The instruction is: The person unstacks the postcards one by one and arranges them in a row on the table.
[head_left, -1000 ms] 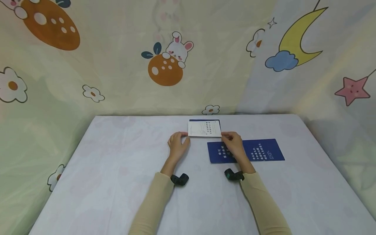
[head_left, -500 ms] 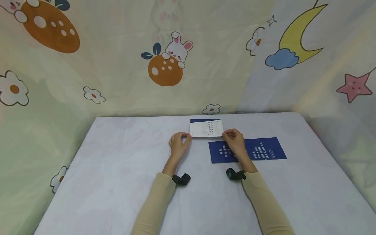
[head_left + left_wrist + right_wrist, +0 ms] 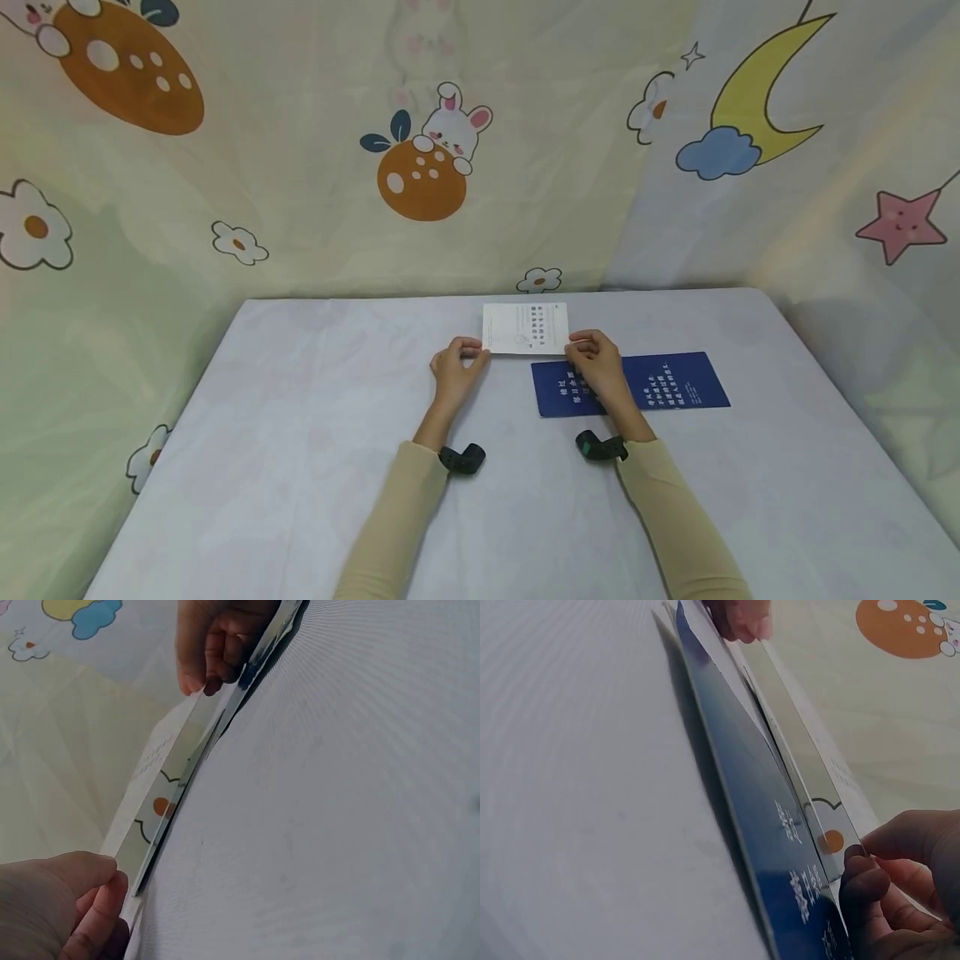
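Note:
A small white card (image 3: 517, 325) with printed characters is held up by both hands at its near corners. My left hand (image 3: 452, 371) pinches the left corner between thumb and fingers. At the right corner my right hand (image 3: 596, 367) pinches it likewise, above a long blue card (image 3: 675, 379) with white characters that lies on the table. In the left wrist view, a gap separates the raised white card (image 3: 154, 750) from a thin flat piece below it. That lower piece is hidden by the white card in the head view.
The table (image 3: 300, 467) has a white cloth. Its far edge runs close behind the white card. A printed fabric wall (image 3: 315, 150) with rabbit, flower and moon drawings stands behind and at both sides. Each wrist wears a small black camera (image 3: 462, 458).
The white card has been raised and shifted slightly. A dark blue strip that showed behind its far edge is now covered. Both hands keep their pinch at the corners.

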A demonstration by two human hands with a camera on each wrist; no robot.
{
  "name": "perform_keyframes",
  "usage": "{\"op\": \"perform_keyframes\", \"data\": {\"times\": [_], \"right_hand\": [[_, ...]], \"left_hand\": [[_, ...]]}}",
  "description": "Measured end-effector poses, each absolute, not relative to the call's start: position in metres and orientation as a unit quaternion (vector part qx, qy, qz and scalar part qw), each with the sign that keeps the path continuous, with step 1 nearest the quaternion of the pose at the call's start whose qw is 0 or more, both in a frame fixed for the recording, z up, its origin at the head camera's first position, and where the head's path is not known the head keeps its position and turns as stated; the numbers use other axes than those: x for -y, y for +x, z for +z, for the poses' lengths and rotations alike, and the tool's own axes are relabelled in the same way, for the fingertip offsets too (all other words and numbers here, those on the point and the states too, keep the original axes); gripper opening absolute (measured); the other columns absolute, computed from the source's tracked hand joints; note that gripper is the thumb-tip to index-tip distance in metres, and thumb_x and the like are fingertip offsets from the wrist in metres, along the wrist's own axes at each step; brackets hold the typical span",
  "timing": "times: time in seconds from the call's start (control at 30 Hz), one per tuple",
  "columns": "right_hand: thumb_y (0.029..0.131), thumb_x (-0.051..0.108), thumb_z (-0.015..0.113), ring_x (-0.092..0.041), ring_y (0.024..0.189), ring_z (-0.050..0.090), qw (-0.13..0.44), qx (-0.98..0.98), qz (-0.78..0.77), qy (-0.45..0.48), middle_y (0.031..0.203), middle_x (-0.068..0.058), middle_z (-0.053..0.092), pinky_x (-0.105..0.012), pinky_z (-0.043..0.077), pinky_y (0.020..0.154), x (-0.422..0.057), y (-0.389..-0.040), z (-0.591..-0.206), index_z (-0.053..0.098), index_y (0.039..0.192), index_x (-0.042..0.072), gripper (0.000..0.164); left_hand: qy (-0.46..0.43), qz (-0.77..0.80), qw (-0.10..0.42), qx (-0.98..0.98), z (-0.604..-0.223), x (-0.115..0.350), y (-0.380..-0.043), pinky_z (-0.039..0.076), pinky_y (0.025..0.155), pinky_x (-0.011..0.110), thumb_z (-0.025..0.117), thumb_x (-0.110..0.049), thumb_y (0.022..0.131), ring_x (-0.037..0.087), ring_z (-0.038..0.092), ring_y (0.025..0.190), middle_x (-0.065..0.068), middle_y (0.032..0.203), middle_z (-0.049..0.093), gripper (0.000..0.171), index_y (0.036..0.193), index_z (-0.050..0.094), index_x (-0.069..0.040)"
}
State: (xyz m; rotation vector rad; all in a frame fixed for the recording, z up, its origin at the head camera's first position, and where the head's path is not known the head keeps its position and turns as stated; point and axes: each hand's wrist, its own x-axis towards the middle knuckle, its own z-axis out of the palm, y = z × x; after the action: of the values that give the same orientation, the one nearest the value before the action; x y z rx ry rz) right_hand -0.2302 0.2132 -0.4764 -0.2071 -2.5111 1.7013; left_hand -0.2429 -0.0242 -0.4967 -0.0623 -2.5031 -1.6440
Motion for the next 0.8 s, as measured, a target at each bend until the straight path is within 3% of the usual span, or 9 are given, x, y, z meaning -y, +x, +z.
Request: {"op": "perform_keyframes", "data": {"times": [0.27,0.8], "right_hand": [[0.092,0.008,0.062,-0.008,0.076,0.054,0.074,0.824,0.558,-0.065,0.105,-0.021,0.062,-0.015,0.046,0.06,-0.206,-0.229,-0.476,0.059,0.117,-0.005,0.029],[0.091,0.006,0.06,-0.01,0.075,0.055,0.101,0.822,0.553,-0.089,0.101,-0.02,0.065,-0.014,0.044,0.062,-0.201,-0.22,-0.476,0.064,0.114,-0.005,0.026]], "left_hand": [[-0.04,-0.531,0.095,0.841,-0.495,0.027,-0.244,0.017,0.107,0.048,0.069,-0.009,0.088,0.031,0.06,0.098,0.013,0.09,0.069,0.033,0.12,0.064,-0.001],[-0.045,-0.549,0.102,0.829,-0.499,0.031,-0.239,0.02,0.108,0.051,0.078,-0.007,0.079,0.032,0.059,0.105,0.013,0.097,0.07,0.041,0.117,0.063,-0.003]]}}
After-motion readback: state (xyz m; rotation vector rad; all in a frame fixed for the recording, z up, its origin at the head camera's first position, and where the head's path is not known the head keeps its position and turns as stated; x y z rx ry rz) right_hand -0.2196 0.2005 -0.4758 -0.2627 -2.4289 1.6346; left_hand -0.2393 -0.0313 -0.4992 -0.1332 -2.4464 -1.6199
